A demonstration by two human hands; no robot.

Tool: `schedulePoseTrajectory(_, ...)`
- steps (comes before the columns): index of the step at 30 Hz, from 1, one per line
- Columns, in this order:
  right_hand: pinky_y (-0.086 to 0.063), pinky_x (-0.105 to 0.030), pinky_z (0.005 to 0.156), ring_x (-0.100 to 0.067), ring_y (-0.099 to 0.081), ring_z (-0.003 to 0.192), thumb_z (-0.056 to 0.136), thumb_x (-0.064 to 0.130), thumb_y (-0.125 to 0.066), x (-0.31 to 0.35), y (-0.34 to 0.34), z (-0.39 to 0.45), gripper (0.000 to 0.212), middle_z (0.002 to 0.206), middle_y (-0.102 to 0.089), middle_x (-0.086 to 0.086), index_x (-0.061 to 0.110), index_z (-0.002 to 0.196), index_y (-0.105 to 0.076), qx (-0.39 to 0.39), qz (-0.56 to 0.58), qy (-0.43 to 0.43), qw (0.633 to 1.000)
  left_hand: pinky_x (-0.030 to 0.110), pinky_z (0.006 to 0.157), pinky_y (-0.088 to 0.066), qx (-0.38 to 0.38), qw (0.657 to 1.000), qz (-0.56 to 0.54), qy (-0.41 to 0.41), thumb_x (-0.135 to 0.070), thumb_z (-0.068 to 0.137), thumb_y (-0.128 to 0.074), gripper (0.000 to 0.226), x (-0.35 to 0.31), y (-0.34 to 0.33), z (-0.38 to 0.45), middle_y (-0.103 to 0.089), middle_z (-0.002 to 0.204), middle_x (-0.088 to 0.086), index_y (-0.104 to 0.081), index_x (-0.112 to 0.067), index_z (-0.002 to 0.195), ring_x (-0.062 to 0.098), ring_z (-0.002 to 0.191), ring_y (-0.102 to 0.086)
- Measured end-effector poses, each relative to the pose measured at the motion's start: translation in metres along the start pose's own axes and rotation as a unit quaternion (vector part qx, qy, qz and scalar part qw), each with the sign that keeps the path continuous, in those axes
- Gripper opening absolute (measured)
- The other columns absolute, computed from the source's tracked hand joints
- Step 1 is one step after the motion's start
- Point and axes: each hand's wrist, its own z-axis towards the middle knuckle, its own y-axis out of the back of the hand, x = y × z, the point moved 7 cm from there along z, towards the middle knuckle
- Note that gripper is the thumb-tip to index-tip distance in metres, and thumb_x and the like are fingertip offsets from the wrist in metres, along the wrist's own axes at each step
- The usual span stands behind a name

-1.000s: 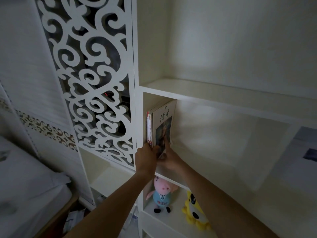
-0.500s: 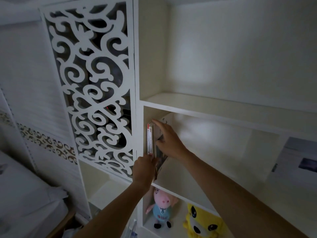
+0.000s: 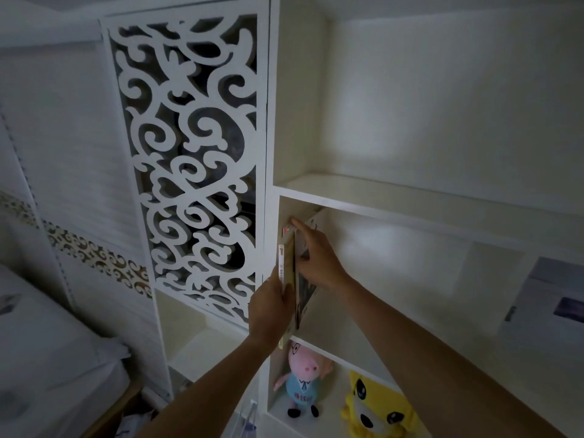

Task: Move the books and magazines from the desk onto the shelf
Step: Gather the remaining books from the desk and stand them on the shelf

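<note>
Books (image 3: 288, 273) are upright at the left end of the middle shelf (image 3: 410, 210), w/ my left hand (image 3: 268, 311) gripping their bottom edge & right hand (image 3: 319, 260) pressed flat against them, fingers straight. Next I'd prob square them up, then let go.

A dim room with pale cream walls (image 3: 442, 90); a white panel cut through with scrollwork (image 3: 189, 159) stands beside cream open cubbies (image 3: 410, 197). At left, a wall band of brown ornament (image 3: 94, 254) runs above a bed in white bedding (image 3: 47, 343)
</note>
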Motion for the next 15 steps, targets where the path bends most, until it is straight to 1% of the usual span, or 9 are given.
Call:
schedulePoseTrajectory(2, -0.056, -0.046, 0.095, -0.038, -0.062, 0.112, 0.082, 0.012, -0.060, -0.001, 0.000, 0.001, 0.092, 0.153, -0.029, -0.008, 0.065, 0.144, -0.019, 0.006, -0.007, -0.011, 1.000, 0.020, 0.056, -0.050, -0.008, 1.000, -0.004, -0.018, -0.020, 0.096, -0.054, 0.013, 0.005, 0.007, -0.011, -0.065, 0.088, -0.004, -0.058, -0.018, 0.109, 0.013, 0.069, -0.062)
schedulePoseTrajectory(4, -0.057, -0.045, 0.094, -0.038, -0.062, 0.111, 0.081, 0.006, -0.060, 0.000, -0.001, 0.002, 0.095, 0.151, -0.032, -0.010, 0.063, 0.144, -0.020, 0.006, -0.011, -0.021, 1.000, 0.009, 0.054, -0.046, -0.017, 0.999, -0.008, -0.045, -0.019, 0.097, -0.055, 0.015, 0.008, 0.017, -0.020, -0.068, 0.090, -0.003, -0.059, -0.017, 0.111, 0.004, 0.065, -0.060)
schedulePoseTrajectory(5, -0.057, -0.046, 0.094, -0.038, -0.062, 0.111, 0.081, 0.005, -0.061, 0.002, -0.002, 0.002, 0.095, 0.150, -0.034, -0.011, 0.064, 0.144, -0.020, 0.004, -0.011, -0.019, 1.000, 0.009, 0.052, -0.046, -0.022, 0.998, -0.008, -0.060, -0.019, 0.097, -0.056, 0.015, 0.008, 0.023, -0.023, -0.068, 0.091, -0.004, -0.059, -0.017, 0.112, 0.002, 0.064, -0.059)
schedulePoseTrajectory(7, -0.056, -0.046, 0.095, -0.036, -0.061, 0.115, 0.080, 0.007, -0.063, 0.008, -0.002, 0.001, 0.092, 0.145, -0.042, -0.012, 0.064, 0.142, -0.024, -0.007, -0.007, -0.010, 1.000, 0.016, 0.055, -0.054, -0.029, 0.996, -0.005, -0.081, -0.022, 0.097, -0.055, 0.015, 0.012, 0.029, -0.027, -0.070, 0.092, -0.003, -0.057, -0.018, 0.112, 0.006, 0.067, -0.064)
schedulePoseTrajectory(9, -0.053, -0.042, 0.099, -0.030, -0.058, 0.119, 0.081, 0.003, -0.064, 0.014, -0.001, -0.001, 0.087, 0.138, -0.053, -0.011, 0.050, 0.146, -0.030, -0.017, -0.002, -0.006, 1.000, 0.033, 0.060, -0.060, -0.038, 0.996, -0.015, -0.076, -0.030, 0.096, -0.050, 0.018, 0.017, 0.035, -0.030, -0.070, 0.092, 0.000, -0.056, -0.021, 0.111, 0.013, 0.072, -0.068)
schedulePoseTrajectory(10, -0.052, -0.039, 0.098, -0.028, -0.059, 0.117, 0.082, -0.001, -0.064, 0.016, 0.000, -0.002, 0.084, 0.135, -0.057, -0.011, 0.042, 0.147, -0.031, -0.017, -0.004, -0.009, 1.000, 0.037, 0.061, -0.061, -0.041, 0.996, -0.021, -0.077, -0.034, 0.095, -0.047, 0.022, 0.019, 0.037, -0.032, -0.071, 0.093, 0.000, -0.055, -0.023, 0.113, 0.015, 0.073, -0.069)
schedulePoseTrajectory(11, -0.053, -0.037, 0.096, -0.027, -0.061, 0.113, 0.084, -0.002, -0.063, 0.018, 0.002, -0.003, 0.083, 0.131, -0.060, -0.011, 0.039, 0.148, -0.031, -0.016, -0.011, -0.010, 1.000, 0.038, 0.062, -0.061, -0.043, 0.996, -0.024, -0.078, -0.034, 0.095, -0.046, 0.024, 0.019, 0.040, -0.034, -0.071, 0.095, 0.000, -0.056, -0.023, 0.115, 0.015, 0.074, -0.069)
schedulePoseTrajectory(13, -0.054, -0.034, 0.088, -0.026, -0.064, 0.103, 0.087, 0.000, -0.062, 0.022, 0.005, -0.004, 0.079, 0.124, -0.063, -0.009, 0.039, 0.147, -0.030, -0.010, -0.029, -0.012, 0.999, 0.036, 0.063, -0.063, -0.044, 0.995, -0.034, -0.085, -0.032, 0.097, -0.047, 0.026, 0.017, 0.046, -0.040, -0.073, 0.101, 0.001, -0.057, -0.021, 0.119, 0.015, 0.077, -0.071)
schedulePoseTrajectory(15, -0.050, -0.028, 0.078, -0.022, -0.062, 0.093, 0.090, 0.003, -0.061, 0.025, 0.006, -0.005, 0.072, 0.116, -0.064, -0.005, 0.036, 0.147, -0.031, -0.001, -0.041, -0.018, 0.999, 0.036, 0.064, -0.063, -0.044, 0.995, -0.039, -0.085, -0.038, 0.097, -0.044, 0.030, 0.018, 0.049, -0.044, -0.073, 0.104, 0.002, -0.056, -0.021, 0.119, 0.015, 0.080, -0.072)
